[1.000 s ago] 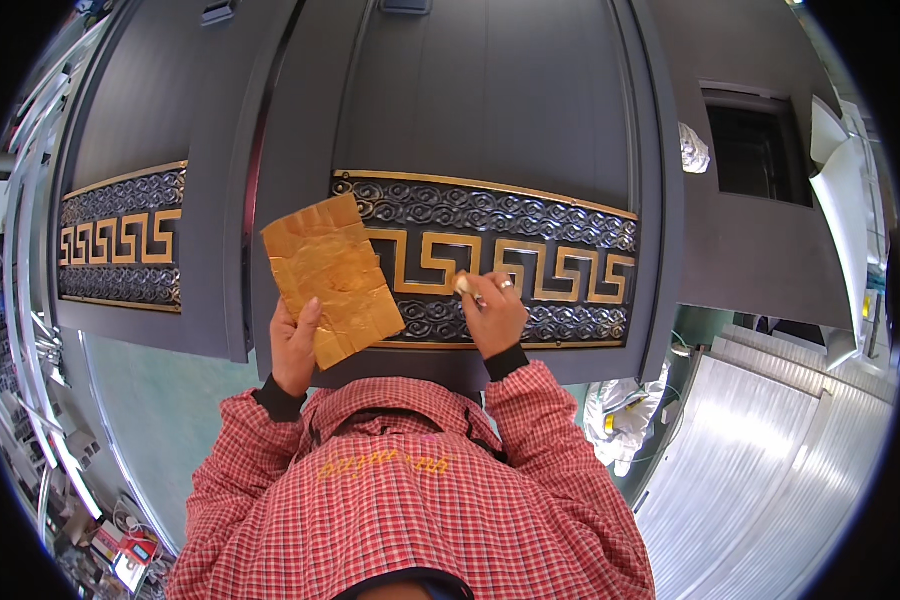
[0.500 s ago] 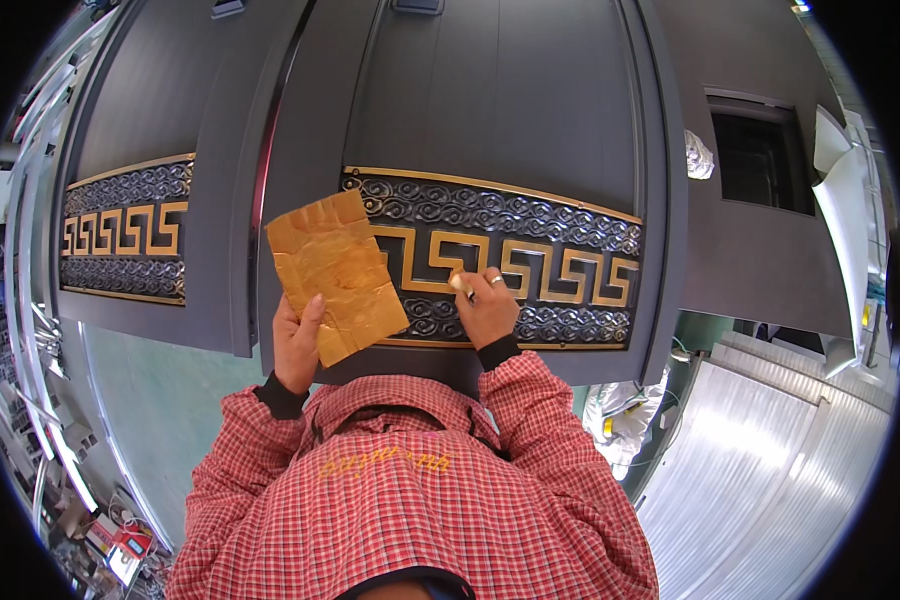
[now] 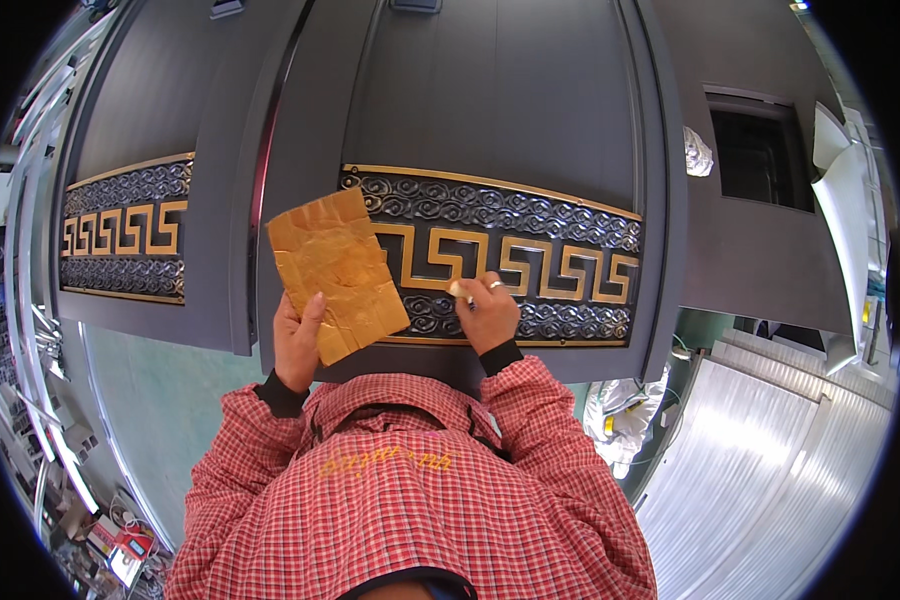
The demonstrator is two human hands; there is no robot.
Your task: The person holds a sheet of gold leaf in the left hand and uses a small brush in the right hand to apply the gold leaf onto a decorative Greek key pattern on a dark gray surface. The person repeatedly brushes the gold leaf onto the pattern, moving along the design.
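My left hand [image 3: 298,340] grips the lower left edge of a creased golden-brown sheet [image 3: 332,270], thumb on top of it. The sheet covers the left end of a decorative band [image 3: 580,322] with a gold key pattern and dark embossed swirls, set across a dark grey door panel [image 3: 510,110]. Over the middle of that band, my right hand [image 3: 488,316] is closed with a small pale wad [image 3: 458,290] pinched in its fingertips. The wad is close to the lower edge of the gold key pattern; whether it touches is unclear. My fingers partly hide the wad.
Another grey panel [image 3: 225,180] with a similar band [image 3: 125,228] lies to the left. At right are a grey panel with a rectangular opening [image 3: 760,150], crumpled clear wrapping [image 3: 620,410] and ribbed translucent sheets [image 3: 740,460]. Cluttered equipment [image 3: 125,540] stands at lower left.
My right hand shifts very slightly, the wad moving a little down on the band. My left hand and the sheet stay almost still.
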